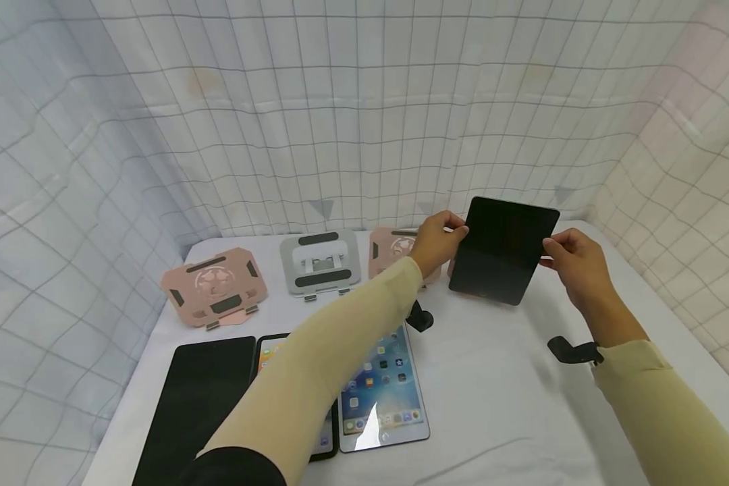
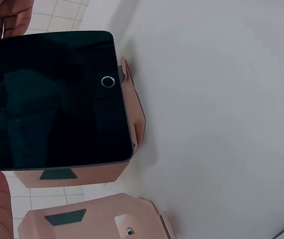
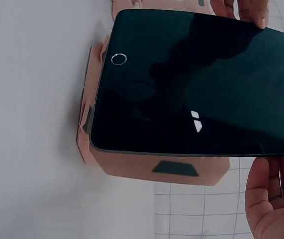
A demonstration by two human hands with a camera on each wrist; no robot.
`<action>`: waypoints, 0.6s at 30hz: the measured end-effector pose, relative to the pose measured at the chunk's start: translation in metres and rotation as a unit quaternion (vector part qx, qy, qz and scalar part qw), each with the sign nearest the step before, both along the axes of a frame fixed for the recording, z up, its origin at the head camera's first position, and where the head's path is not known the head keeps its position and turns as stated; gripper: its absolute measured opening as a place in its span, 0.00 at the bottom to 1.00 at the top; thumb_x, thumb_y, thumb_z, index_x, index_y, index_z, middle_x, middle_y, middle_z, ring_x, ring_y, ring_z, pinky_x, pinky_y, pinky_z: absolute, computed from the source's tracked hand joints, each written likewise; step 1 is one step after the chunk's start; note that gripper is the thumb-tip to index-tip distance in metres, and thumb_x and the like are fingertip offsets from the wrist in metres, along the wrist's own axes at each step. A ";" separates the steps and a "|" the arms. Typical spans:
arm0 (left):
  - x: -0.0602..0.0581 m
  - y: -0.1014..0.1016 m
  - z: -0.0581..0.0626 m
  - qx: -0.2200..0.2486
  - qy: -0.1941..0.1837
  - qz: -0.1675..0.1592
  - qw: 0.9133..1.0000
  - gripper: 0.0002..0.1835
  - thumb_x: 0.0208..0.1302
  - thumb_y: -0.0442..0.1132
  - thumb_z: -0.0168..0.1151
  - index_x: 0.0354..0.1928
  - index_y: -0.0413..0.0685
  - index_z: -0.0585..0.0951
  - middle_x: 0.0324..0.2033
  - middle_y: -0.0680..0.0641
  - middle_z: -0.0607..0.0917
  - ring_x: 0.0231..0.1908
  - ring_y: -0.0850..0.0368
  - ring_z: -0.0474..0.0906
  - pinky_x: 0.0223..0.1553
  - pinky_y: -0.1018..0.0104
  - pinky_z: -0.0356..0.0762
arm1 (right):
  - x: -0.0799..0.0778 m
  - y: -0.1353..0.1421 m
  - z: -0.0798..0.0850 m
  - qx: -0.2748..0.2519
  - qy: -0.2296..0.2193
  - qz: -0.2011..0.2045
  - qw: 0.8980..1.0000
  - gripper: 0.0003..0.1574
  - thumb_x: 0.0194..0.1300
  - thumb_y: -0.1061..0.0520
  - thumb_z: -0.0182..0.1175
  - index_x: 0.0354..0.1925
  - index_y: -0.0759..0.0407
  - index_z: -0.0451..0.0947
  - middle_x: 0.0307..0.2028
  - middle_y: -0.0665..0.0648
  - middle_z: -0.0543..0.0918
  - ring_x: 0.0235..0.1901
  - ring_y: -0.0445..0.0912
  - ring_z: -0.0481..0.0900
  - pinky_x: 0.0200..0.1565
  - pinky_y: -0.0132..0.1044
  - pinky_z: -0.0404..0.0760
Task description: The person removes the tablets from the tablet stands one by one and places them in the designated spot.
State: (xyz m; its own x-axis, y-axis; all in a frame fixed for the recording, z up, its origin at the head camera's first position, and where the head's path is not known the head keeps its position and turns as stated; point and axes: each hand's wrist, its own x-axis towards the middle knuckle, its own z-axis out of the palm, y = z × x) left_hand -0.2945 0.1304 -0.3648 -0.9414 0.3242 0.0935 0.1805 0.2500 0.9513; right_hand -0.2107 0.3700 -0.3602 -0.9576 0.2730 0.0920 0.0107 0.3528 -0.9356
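Observation:
A dark-screened tablet (image 1: 504, 250) with a round home button is held tilted up between both hands at the back right of the table. My left hand (image 1: 434, 243) pinches its left edge; my right hand (image 1: 580, 266) pinches the opposite edge near mid-height. Behind the tablet, mostly hidden, is a pink tablet stand (image 3: 132, 167) with grey pads. The tablet's home-button end lies close to the stand's small front lips in both wrist views; whether they touch, I cannot tell.
More stands line the back: a pink one (image 1: 215, 283), a grey one (image 1: 320, 260) and another pink one (image 1: 379, 246), partly hidden by my left hand. In front lie a black tablet (image 1: 200, 378), a lit black-framed tablet (image 1: 325, 442) under my left arm, and a lit white-framed tablet (image 1: 385, 391).

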 end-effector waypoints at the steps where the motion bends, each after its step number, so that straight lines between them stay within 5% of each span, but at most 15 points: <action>1: 0.001 -0.002 0.000 0.000 0.002 -0.006 1.000 0.04 0.72 0.43 0.60 0.42 0.52 0.80 0.41 0.55 0.81 0.37 0.60 0.78 0.38 0.68 0.77 | 0.001 -0.001 0.000 -0.010 0.006 0.004 1.000 0.11 0.76 0.55 0.53 0.46 0.64 0.71 0.40 0.55 0.73 0.40 0.42 0.77 0.42 0.24 0.80; 10: 0.007 -0.017 0.000 0.020 -0.003 -0.040 0.999 0.04 0.73 0.40 0.59 0.43 0.50 0.79 0.43 0.54 0.81 0.39 0.59 0.81 0.42 0.69 0.79 | 0.013 -0.010 0.002 -0.073 0.041 0.040 0.996 0.04 0.74 0.59 0.56 0.38 0.56 0.75 0.38 0.56 0.73 0.39 0.43 0.76 0.40 0.25 0.81; 18: 0.016 -0.028 -0.001 0.048 -0.031 -0.044 0.997 0.03 0.71 0.38 0.61 0.42 0.46 0.79 0.37 0.50 0.81 0.35 0.57 0.79 0.39 0.69 0.81 | 0.019 -0.017 0.001 -0.072 0.048 0.057 0.995 0.04 0.73 0.59 0.57 0.39 0.59 0.74 0.37 0.56 0.73 0.37 0.44 0.76 0.40 0.26 0.81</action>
State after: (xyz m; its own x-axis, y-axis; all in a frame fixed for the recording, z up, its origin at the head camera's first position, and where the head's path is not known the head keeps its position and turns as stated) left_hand -0.2788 0.1023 -0.3657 -0.9145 0.3985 0.0702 0.1372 0.1422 0.9803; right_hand -0.1921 0.3526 -0.3591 -0.9718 0.1796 0.1529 -0.1144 0.2081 -0.9714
